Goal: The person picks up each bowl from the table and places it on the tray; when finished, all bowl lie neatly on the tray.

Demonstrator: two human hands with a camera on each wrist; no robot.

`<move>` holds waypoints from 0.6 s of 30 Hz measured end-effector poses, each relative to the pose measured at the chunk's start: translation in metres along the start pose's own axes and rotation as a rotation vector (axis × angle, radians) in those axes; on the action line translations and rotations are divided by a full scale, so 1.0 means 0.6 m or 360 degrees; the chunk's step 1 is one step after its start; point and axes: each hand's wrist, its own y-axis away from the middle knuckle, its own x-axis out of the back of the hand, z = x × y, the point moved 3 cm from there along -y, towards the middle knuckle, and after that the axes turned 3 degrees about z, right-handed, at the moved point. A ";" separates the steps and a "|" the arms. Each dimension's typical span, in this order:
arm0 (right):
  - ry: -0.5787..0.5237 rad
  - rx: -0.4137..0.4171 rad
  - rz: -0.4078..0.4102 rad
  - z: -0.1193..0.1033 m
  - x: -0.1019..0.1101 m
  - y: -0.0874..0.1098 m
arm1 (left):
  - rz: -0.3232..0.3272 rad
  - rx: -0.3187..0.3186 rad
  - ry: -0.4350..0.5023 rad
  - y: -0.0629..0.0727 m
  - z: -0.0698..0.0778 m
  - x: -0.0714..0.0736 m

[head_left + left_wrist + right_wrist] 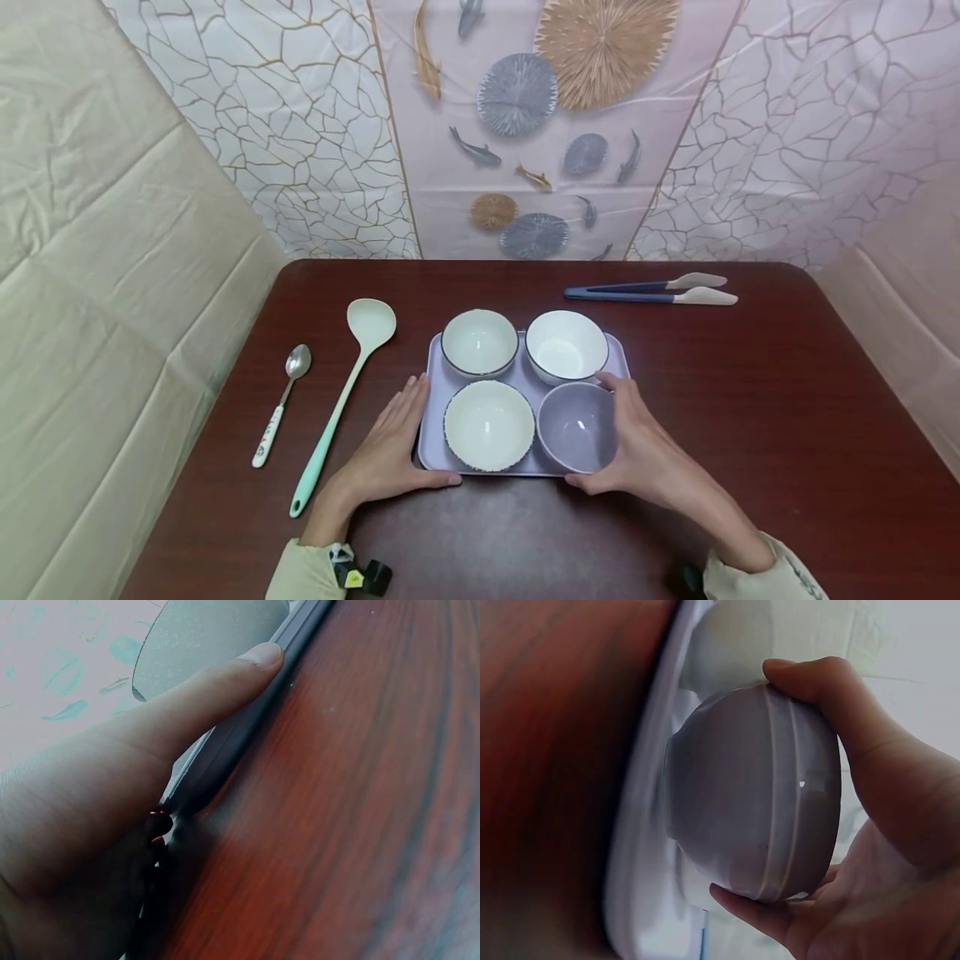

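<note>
Near the front of the table, a lavender tray (pixel 435 408) carries a purple bowl (pixel 573 427) at front right, a white bowl with a dark, uneven rim (pixel 489 425) at front left, and two dark-rimmed white bowls behind, one left (pixel 478 343) and one right (pixel 567 347). My right hand (pixel 643 446) grips the purple bowl, thumb on its near side and fingers round its far side; the right wrist view shows its base close over the tray. Along the tray's left side lie the straight fingers of my left hand (pixel 390 442), its thumb touching the front edge.
Left of the tray lie a pale green ladle (pixel 337 408) and a small metal spoon (pixel 283 400) with a patterned white handle. Blue tongs with white tips (pixel 652 292) lie near the table's back edge. Patterned cloth hangs behind, and plain cloth stands at both sides.
</note>
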 end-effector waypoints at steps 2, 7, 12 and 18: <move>0.0024 0.0009 0.0018 0.003 -0.006 0.001 | -0.0004 0.0002 0.0005 0.000 0.001 0.000; 0.0009 -0.0017 0.0015 0.006 -0.011 0.002 | -0.0008 0.0004 -0.0001 0.000 0.001 0.002; -0.0007 -0.0029 0.0006 0.007 -0.015 0.005 | -0.0008 0.0006 -0.0010 0.001 0.000 0.001; 0.0076 0.0008 0.0051 -0.009 -0.004 0.001 | -0.0007 0.0010 -0.0007 0.003 0.000 -0.001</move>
